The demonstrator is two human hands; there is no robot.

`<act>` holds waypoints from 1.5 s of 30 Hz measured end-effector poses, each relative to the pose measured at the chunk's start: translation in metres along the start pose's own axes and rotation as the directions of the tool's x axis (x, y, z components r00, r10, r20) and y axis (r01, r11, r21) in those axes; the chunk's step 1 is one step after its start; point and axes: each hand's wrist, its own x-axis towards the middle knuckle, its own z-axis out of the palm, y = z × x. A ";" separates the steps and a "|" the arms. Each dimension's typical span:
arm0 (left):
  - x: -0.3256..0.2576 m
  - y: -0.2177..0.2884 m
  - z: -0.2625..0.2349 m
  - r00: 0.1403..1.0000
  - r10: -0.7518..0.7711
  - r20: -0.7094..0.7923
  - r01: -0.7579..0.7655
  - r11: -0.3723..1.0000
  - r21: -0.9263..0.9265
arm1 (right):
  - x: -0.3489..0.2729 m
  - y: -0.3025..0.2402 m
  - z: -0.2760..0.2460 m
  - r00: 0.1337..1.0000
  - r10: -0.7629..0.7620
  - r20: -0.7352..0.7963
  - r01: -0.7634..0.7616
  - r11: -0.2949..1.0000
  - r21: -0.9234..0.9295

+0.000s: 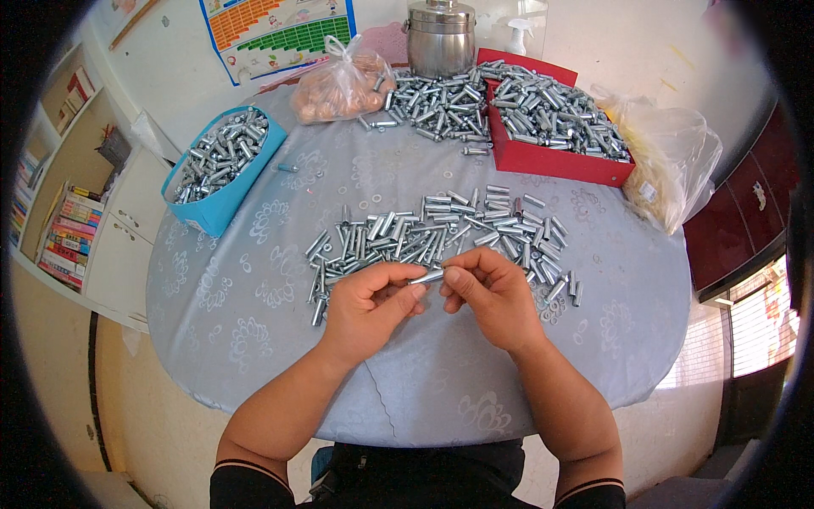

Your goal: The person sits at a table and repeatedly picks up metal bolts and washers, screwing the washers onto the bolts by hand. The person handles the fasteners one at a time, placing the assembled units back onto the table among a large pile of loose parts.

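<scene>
Just above the near half of the table, a silver metal expansion bolt point(428, 276) lies level between my hands. My left hand point(363, 307) pinches its left end between thumb and forefinger. On the other end, the fingers of my right hand point(493, 295) are closed, hiding that tip. Right behind the hands spreads a loose pile of silver sleeves and bolts point(415, 233). Small washers point(553, 307) lie to the right of my right hand, and a few more washers point(365, 204) are scattered behind the pile.
A blue box point(222, 204) of bolts stands at left. Farther back are a knotted bag of copper-coloured pieces point(343, 92), heaped bolts point(437, 106), a steel pot point(441, 42) and a full red box point(551, 165). A clear plastic bag point(670, 161) sits by the table's right edge.
</scene>
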 end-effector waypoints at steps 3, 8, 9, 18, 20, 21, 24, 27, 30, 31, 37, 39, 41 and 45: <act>0.000 0.001 0.002 0.998 0.036 -0.043 -0.036 0.999 -0.012 | 0.001 -0.002 -0.003 0.999 0.043 0.015 -0.042 0.999 -0.021; 0.000 0.000 0.001 0.987 0.049 -0.154 -0.062 0.995 -0.077 | 0.000 -0.022 -0.020 0.919 0.324 0.223 -0.262 0.928 -0.266; 0.001 0.000 0.001 0.987 0.047 -0.156 -0.061 0.995 -0.080 | 0.002 -0.022 -0.021 0.943 0.291 0.160 -0.261 0.947 -0.186; 0.005 -0.004 0.001 0.967 0.073 -0.243 -0.093 0.993 -0.072 | 0.011 -0.021 -0.020 0.980 -0.158 -0.124 0.187 0.945 0.270; 0.005 -0.003 0.001 0.964 0.073 -0.256 -0.094 0.993 -0.073 | 0.013 -0.017 -0.024 0.974 -0.147 -0.170 0.193 0.936 0.295; 0.005 -0.003 0.001 0.961 0.070 -0.268 -0.093 0.993 -0.073 | 0.014 -0.016 -0.026 0.971 -0.141 -0.192 0.196 0.931 0.307; 0.006 0.000 -0.002 0.943 0.088 -0.321 -0.105 0.994 -0.035 | 0.012 -0.021 -0.025 0.950 -0.144 -0.276 0.231 0.920 0.316; 0.009 0.004 -0.009 0.928 0.102 -0.358 -0.108 0.994 0.003 | 0.012 -0.020 -0.028 0.936 -0.144 -0.321 0.232 0.939 0.255; 0.010 0.008 -0.017 0.941 0.123 -0.316 -0.092 0.989 0.112 | 0.012 -0.020 -0.028 0.930 -0.109 -0.350 0.213 0.938 0.274; 0.010 0.005 -0.023 0.954 0.169 -0.249 -0.108 0.964 0.242 | 0.012 -0.019 -0.027 0.922 -0.106 -0.373 0.216 0.940 0.264; 0.011 -0.001 -0.016 0.933 0.334 0.131 -0.309 0.562 0.767 | 0.013 -0.018 -0.037 0.885 -0.106 -0.453 0.238 0.940 0.245; 0.015 -0.001 -0.010 0.936 0.298 0.190 -0.321 0.493 0.809 | 0.014 -0.021 -0.045 0.850 -0.154 -0.504 0.301 0.927 0.226; 0.018 -0.004 -0.006 0.934 0.288 0.212 -0.323 0.428 0.844 | 0.013 -0.027 -0.049 0.808 -0.189 -0.559 0.356 0.911 0.206; 0.021 -0.006 0.000 0.949 0.280 0.142 -0.257 0.431 0.865 | 0.011 -0.030 -0.056 0.795 -0.198 -0.573 0.368 0.909 0.197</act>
